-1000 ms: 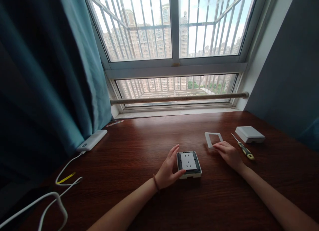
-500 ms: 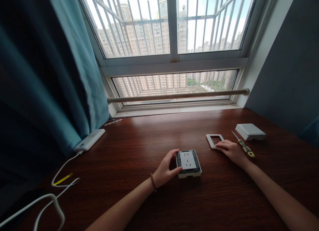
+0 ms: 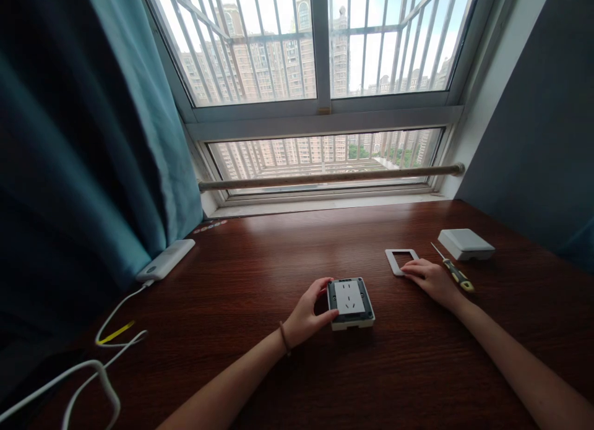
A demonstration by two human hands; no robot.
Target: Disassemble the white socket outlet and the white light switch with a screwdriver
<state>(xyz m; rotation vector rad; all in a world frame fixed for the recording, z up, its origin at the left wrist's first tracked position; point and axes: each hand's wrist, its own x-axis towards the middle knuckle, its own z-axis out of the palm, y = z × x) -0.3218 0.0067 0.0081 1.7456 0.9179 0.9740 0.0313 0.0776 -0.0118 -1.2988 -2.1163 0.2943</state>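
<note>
My left hand (image 3: 307, 315) grips the socket (image 3: 350, 301) mid-bench (image 3: 260, 257); best held flat and firm. My right hand (image 3: 431, 278) lies loose, fingertips on the frame (image 3: 400, 257) beside the screwdriver (image 3: 457, 275); light pressure stops skidding.

a grey-rimmed white socket (image 3: 350, 302) lies face-up on the table (image 3: 260, 257), a white square frame (image 3: 401, 260) flat to its right.

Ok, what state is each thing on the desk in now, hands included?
socket: face up, frame off, nothing plugged in.
left hand: closed on the socket's left edge.
frame: loose, flat, apart from the socket.
right hand: open, fingertips on the frame.
screwdriver: lying unheld by the right hand.
white box: flat, untouched.
power bank: white cable plugged in.
</note>
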